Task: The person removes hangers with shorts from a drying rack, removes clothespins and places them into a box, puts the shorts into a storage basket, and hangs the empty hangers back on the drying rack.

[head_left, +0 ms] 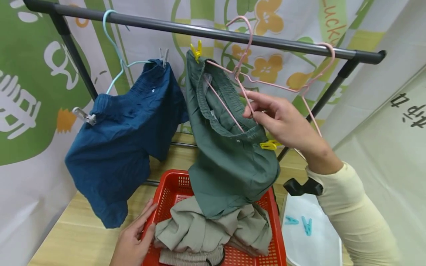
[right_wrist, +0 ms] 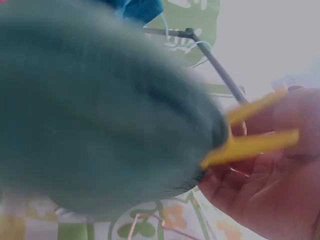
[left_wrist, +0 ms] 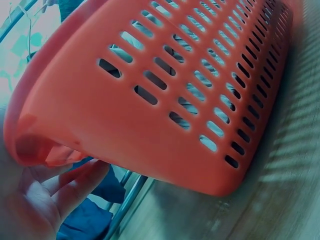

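Note:
My right hand point(head_left: 283, 120) pinches the lower arm of a pink hanger point(head_left: 244, 90), which hooks over the rack's bar. Dark green shorts point(head_left: 229, 166) hang from it, tilted, with the elastic waist gaping. One yellow clothespin point(head_left: 197, 51) grips the waist's upper left; another yellow clothespin point(head_left: 270, 145) sits at the right end, just below my right hand. In the right wrist view the green cloth is blurred beside that clip. My left hand point(head_left: 134, 236) rests against the left rim of a red basket point(head_left: 163, 188), fingers fairly straight. Crumpled khaki clothing point(head_left: 213, 229) lies inside.
Blue shorts point(head_left: 126, 136) hang on a light-blue hanger point(head_left: 116, 48) with grey clothespins at the waist. A second pink hanger point(head_left: 309, 87) hooks further right on the black rack point(head_left: 186, 29). Two teal clothespins point(head_left: 307, 225) lie on a white tray point(head_left: 309, 247) right of the basket.

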A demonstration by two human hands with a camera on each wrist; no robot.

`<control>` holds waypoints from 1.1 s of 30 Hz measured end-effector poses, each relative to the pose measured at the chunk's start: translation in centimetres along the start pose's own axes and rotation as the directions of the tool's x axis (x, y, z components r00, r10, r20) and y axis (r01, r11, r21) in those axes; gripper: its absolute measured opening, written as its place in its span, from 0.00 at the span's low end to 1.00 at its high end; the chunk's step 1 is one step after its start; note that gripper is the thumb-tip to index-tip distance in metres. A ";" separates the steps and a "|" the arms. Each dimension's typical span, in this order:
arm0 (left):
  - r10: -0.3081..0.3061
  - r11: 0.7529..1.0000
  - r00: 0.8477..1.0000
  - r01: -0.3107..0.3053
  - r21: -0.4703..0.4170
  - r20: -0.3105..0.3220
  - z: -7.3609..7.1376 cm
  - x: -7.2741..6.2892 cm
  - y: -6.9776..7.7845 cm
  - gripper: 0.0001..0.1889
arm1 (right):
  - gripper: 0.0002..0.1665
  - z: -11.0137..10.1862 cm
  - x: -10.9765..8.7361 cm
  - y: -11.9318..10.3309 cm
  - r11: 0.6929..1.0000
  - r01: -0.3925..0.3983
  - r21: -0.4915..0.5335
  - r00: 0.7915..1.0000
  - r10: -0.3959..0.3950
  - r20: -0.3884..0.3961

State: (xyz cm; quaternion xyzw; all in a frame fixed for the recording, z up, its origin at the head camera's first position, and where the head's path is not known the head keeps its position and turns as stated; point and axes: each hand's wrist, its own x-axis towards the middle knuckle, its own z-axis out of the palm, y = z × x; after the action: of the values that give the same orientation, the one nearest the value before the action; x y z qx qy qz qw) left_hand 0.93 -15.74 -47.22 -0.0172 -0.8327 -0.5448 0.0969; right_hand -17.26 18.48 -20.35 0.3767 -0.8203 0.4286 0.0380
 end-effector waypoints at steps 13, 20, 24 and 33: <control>-0.008 0.998 0.999 0.005 0.067 0.047 -0.2 0.1 0.5 0.24 | 0.27 -2.6 -1.7 0.5 0.931 0.001 -0.365 1.000 0.002 0.006; -0.087 0.982 0.990 0.065 0.179 0.112 -1.7 1.6 1.8 0.25 | 0.28 -4.2 -2.4 0.8 0.913 0.071 -0.402 0.997 -0.068 0.019; -0.021 0.962 0.991 -0.016 0.271 0.131 -2.6 2.3 2.5 0.24 | 0.29 -5.1 -2.7 0.9 0.917 0.085 -0.389 0.995 -0.097 -0.013; 0.237 0.872 0.968 -0.251 0.420 0.086 -3.5 3.9 4.5 0.22 | 0.32 -6.3 -3.0 1.1 0.921 0.137 -0.366 0.990 -0.140 0.018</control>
State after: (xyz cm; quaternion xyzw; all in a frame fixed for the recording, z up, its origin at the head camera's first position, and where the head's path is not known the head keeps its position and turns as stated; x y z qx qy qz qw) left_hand -1.80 -17.37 -41.11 -0.1090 -0.9243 -0.3322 0.1532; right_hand -17.50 25.19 -18.27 0.4185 -0.8569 0.2660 0.1412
